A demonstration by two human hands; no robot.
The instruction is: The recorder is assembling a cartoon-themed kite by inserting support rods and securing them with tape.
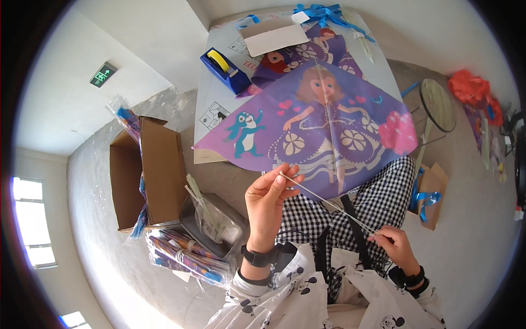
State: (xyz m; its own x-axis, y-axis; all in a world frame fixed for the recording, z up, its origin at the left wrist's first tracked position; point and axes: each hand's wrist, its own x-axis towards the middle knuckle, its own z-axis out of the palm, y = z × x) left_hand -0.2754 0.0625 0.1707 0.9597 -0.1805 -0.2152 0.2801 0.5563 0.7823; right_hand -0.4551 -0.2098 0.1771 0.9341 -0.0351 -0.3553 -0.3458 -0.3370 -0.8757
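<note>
A thin white stick (pixel 324 200) runs slantwise between my hands, above my lap. My left hand (pixel 269 193) pinches its upper end between thumb and fingers. My right hand (pixel 395 245) grips the lower end, its fingers curled. Just beyond them, a purple kite (pixel 257 118) printed with a cartoon girl in a gown, a blue animal and pink flowers lies spread from the table over my knees. A crease runs down its middle. The fingers of my left hand are right by the kite's near edge; whether they touch it, I cannot tell.
On the table (pixel 205 134) are a blue tape dispenser (pixel 233 77), a white box (pixel 276 41), more printed kite fabric (pixel 268 68) and blue ribbons (pixel 329 13). A cardboard box (pixel 164 170), grey bin (pixel 230 219) and wrapped bundles (pixel 189 255) stand left; a round stool (pixel 438 104) is right.
</note>
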